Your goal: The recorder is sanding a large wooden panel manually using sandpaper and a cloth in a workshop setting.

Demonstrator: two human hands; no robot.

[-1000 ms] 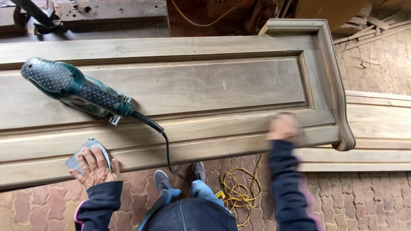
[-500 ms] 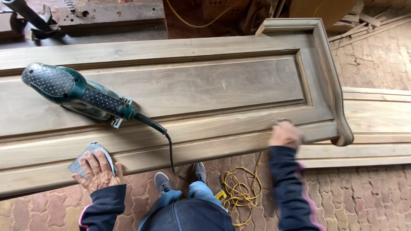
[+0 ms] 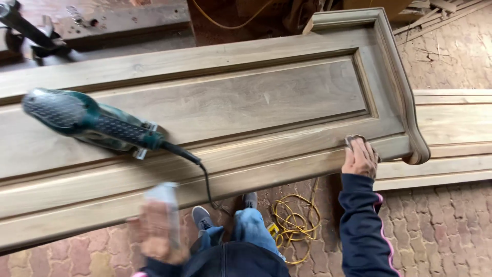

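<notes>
In the head view, a long wooden panel point(image 3: 230, 102) with a moulded frame lies across the picture, its near edge running toward the person. The right hand point(image 3: 360, 158) presses flat on that near edge, close to the panel's right end, fingers closed over a small sanding pad point(image 3: 353, 139) that shows just past the fingertips. The left hand point(image 3: 156, 231) is blurred at the near edge toward the left end, gripping a pale sheet of sandpaper point(image 3: 163, 197). A green electric sander point(image 3: 92, 123) rests on the panel's left half, apart from both hands, its black cord point(image 3: 205, 174) dropping over the near edge. A yellow cable point(image 3: 292, 223) lies coiled on the brick floor point(image 3: 451, 225) below.
</notes>
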